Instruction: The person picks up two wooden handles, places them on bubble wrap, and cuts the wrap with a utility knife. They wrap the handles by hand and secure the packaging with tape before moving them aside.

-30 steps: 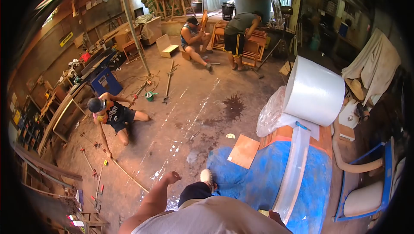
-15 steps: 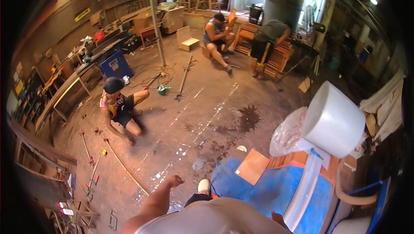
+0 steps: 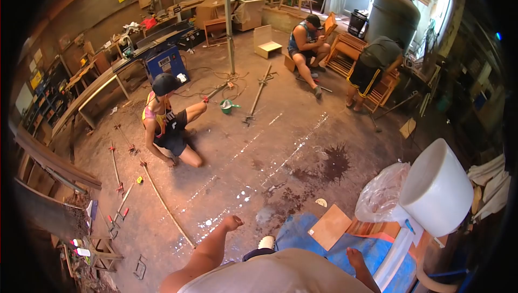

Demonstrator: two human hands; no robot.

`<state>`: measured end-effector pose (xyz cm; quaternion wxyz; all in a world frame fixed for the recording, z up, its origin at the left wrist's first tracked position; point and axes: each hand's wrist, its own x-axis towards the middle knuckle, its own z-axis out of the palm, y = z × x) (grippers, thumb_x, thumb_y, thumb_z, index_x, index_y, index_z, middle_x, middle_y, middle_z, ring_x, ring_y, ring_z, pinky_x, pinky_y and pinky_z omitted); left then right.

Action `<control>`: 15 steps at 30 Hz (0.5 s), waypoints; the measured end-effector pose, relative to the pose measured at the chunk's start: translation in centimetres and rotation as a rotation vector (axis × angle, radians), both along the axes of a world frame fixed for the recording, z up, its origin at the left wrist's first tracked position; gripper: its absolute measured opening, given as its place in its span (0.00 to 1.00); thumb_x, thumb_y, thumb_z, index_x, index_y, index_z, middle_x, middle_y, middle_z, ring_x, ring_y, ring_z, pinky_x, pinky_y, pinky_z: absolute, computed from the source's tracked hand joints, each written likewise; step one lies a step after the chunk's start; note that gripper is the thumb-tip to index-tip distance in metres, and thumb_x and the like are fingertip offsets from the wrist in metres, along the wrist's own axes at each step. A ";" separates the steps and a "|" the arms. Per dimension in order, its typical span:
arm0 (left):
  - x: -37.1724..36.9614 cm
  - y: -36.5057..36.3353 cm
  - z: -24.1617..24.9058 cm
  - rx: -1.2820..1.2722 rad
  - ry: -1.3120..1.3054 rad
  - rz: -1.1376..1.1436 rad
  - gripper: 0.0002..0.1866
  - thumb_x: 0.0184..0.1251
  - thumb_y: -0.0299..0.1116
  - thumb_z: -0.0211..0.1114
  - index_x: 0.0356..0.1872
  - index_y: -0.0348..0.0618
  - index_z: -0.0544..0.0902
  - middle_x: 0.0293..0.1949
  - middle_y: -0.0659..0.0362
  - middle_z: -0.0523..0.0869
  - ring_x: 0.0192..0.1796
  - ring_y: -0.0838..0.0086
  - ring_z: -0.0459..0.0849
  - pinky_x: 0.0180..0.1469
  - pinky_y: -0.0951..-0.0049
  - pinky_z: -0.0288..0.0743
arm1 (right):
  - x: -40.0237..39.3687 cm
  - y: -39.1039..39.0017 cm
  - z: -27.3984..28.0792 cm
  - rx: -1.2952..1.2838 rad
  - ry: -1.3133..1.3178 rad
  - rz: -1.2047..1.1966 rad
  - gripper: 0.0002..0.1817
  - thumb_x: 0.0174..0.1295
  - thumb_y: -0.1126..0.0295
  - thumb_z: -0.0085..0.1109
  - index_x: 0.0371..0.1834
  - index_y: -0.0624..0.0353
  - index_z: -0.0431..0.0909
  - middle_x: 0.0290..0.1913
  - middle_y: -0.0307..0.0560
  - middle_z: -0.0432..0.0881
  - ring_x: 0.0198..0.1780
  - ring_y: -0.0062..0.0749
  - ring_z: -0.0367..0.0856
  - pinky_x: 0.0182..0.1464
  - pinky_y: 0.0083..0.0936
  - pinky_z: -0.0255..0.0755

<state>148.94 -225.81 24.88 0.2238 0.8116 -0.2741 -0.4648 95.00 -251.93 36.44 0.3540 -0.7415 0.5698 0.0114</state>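
My left hand (image 3: 233,223) hangs over the stained floor, above and left of my white shoe (image 3: 267,243). Its fingers look curled, but whether anything is in them is too small to tell. My right hand (image 3: 354,255) is low beside my body, over the blue sheet (image 3: 345,245), just below a square brown board (image 3: 329,227). Its fingers are partly visible and their grip is unclear. Right of that hand lies a strip of translucent wrap (image 3: 393,255), near a large white roll (image 3: 437,188).
One person (image 3: 167,123) crouches at left near long bar clamps (image 3: 162,198). Another sits by wooden chairs (image 3: 345,50), beside a person bending over (image 3: 377,66). A metal post (image 3: 229,28) stands beyond a green bowl (image 3: 226,106). A blue machine (image 3: 164,65) is at back left.
The view has turned left, so the room appears shifted right. The crouching person is more upright, with an arm drawn nearer the knee. My right hand shows more.
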 end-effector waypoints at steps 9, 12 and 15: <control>-0.3 3.8 -2.7 0.196 -0.021 0.027 0.24 0.53 0.53 0.64 0.42 0.44 0.83 0.45 0.50 0.83 0.50 0.61 0.80 0.53 0.66 0.72 | -1.1 -5.2 -7.3 0.165 0.249 0.133 0.35 0.62 0.39 0.33 0.26 0.59 0.80 0.24 0.52 0.80 0.33 0.46 0.80 0.39 0.38 0.70; 0.2 2.1 -0.8 0.224 -0.047 0.069 0.24 0.53 0.54 0.64 0.42 0.45 0.84 0.45 0.52 0.83 0.50 0.62 0.80 0.53 0.67 0.72 | -0.3 -8.1 -7.4 0.204 0.201 0.273 0.35 0.63 0.41 0.31 0.26 0.59 0.80 0.29 0.58 0.80 0.38 0.53 0.78 0.43 0.41 0.69; 0.3 -0.7 1.9 0.227 -0.101 0.160 0.26 0.53 0.55 0.64 0.43 0.43 0.83 0.45 0.51 0.83 0.50 0.61 0.80 0.54 0.67 0.71 | 2.0 -13.2 -8.6 0.273 0.245 0.306 0.34 0.64 0.42 0.30 0.24 0.60 0.80 0.32 0.61 0.80 0.41 0.56 0.77 0.47 0.44 0.68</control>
